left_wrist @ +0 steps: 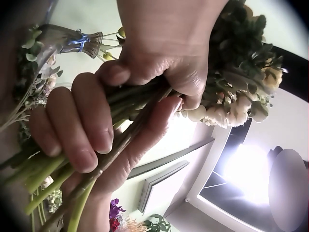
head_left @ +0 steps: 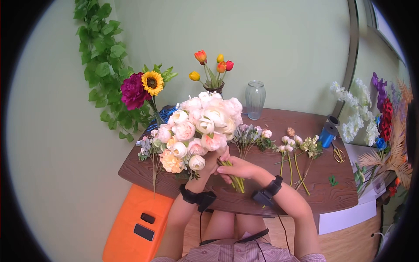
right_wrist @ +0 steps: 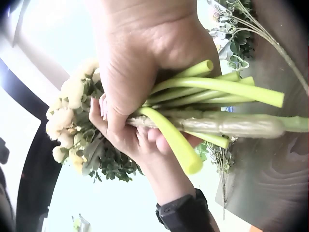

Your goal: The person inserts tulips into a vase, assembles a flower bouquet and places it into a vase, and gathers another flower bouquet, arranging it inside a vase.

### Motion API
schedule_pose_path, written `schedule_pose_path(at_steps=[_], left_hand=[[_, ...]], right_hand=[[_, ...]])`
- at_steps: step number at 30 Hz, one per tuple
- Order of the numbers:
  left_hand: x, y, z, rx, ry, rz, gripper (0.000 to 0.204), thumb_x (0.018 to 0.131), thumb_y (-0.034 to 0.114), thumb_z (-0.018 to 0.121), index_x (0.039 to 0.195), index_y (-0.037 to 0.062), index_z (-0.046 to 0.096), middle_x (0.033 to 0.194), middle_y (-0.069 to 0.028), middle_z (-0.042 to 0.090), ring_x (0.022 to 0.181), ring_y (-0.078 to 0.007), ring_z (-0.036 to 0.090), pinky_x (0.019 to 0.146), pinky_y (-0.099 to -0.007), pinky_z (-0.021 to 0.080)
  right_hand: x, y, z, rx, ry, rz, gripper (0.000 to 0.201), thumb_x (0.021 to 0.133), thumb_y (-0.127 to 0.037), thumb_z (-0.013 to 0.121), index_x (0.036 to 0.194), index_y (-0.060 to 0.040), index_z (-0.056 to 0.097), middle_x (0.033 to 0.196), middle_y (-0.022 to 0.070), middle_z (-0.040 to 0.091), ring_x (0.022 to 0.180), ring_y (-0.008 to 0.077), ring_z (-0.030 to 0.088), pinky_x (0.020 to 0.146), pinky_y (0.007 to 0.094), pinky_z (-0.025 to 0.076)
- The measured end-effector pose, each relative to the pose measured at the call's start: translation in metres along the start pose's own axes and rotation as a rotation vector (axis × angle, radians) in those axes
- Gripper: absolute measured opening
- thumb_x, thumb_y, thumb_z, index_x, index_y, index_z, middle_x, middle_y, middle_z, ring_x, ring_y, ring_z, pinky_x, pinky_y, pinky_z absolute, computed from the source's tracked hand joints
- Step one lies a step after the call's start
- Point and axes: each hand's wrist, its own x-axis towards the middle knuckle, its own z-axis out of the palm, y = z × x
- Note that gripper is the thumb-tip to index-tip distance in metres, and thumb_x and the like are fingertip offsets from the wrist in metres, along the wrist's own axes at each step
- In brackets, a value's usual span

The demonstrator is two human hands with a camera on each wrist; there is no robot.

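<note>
A full bouquet of white, blush and peach artificial flowers is held up over the front of the table, tilted so its heads lean left. My left hand grips the gathered stems just beneath the blooms, partly hidden by them in the head view. Right below it, my right hand wraps its fingers and thumb round the same bundle. The cut green stem ends stick out past the right hand, along with one thicker pale stem. In the wrist views the two hands sit close together on the stems.
Behind the bouquet stand a clear glass vase, a vase of tulips and a sunflower beside a purple bloom. Loose stems, blue ribbon spools and gold-handled scissors lie on the table's right. An orange surface adjoins at left.
</note>
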Motion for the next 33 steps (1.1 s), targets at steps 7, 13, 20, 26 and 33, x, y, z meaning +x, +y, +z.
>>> schedule_pose_path(at_steps=[7, 13, 20, 26, 33], left_hand=[[0.006, -0.013, -0.012, 0.107, 0.105, 0.1, 0.015, 0.083, 0.012, 0.056, 0.081, 0.0094, 0.041, 0.063, 0.0023, 0.038, 0.058, -0.0086, 0.04, 0.057, -0.0229, 0.036], [0.137, -0.013, 0.0, -0.071, -0.372, 0.218, 0.019, 0.084, 0.013, 0.054, 0.098, 0.0071, 0.044, 0.082, -0.0029, 0.049, 0.078, -0.0149, 0.049, 0.072, -0.0289, 0.044], [0.004, -0.022, -0.046, -0.057, -0.311, 0.181, 0.02, 0.083, 0.013, 0.055, 0.1, 0.0066, 0.044, 0.085, -0.0034, 0.049, 0.08, -0.0152, 0.049, 0.073, -0.0288, 0.044], [0.095, 0.008, -0.034, -0.044, -0.243, 0.153, 0.022, 0.083, 0.013, 0.055, 0.101, 0.0062, 0.044, 0.086, -0.0038, 0.049, 0.082, -0.0154, 0.049, 0.074, -0.0287, 0.044], [0.083, 0.014, -0.037, -0.011, -0.178, 0.129, 0.024, 0.082, 0.012, 0.055, 0.103, 0.0057, 0.044, 0.088, -0.0042, 0.049, 0.084, -0.0156, 0.048, 0.076, -0.0286, 0.043]], right_hand=[[0.008, 0.019, 0.014, -0.625, 0.696, -0.41, 0.029, 0.075, -0.017, 0.06, 0.099, -0.0038, 0.052, 0.071, 0.0168, 0.06, 0.068, 0.0318, 0.061, 0.058, 0.0359, 0.046], [0.012, 0.014, 0.03, -0.804, 1.067, -0.291, 0.029, 0.072, -0.017, 0.061, 0.096, -0.006, 0.049, 0.071, 0.0208, 0.058, 0.071, 0.0387, 0.057, 0.06, 0.0428, 0.045], [0.008, 0.017, 0.021, -0.715, 0.83, -0.382, 0.035, 0.071, -0.019, 0.064, 0.098, -0.0053, 0.047, 0.088, 0.0206, 0.057, 0.082, 0.037, 0.057, 0.067, 0.0388, 0.046], [-0.006, 0.041, -0.026, -0.329, 1.051, -0.138, 0.047, 0.076, -0.024, 0.06, 0.108, 0.0041, 0.04, 0.1, 0.0137, 0.047, 0.094, 0.0205, 0.047, 0.08, 0.0316, 0.041], [-0.013, 0.062, -0.062, 0.153, 0.984, 0.26, 0.044, 0.078, -0.028, 0.057, 0.106, 0.0044, 0.046, 0.091, 0.0091, 0.051, 0.084, 0.0198, 0.055, 0.065, 0.0306, 0.049]])
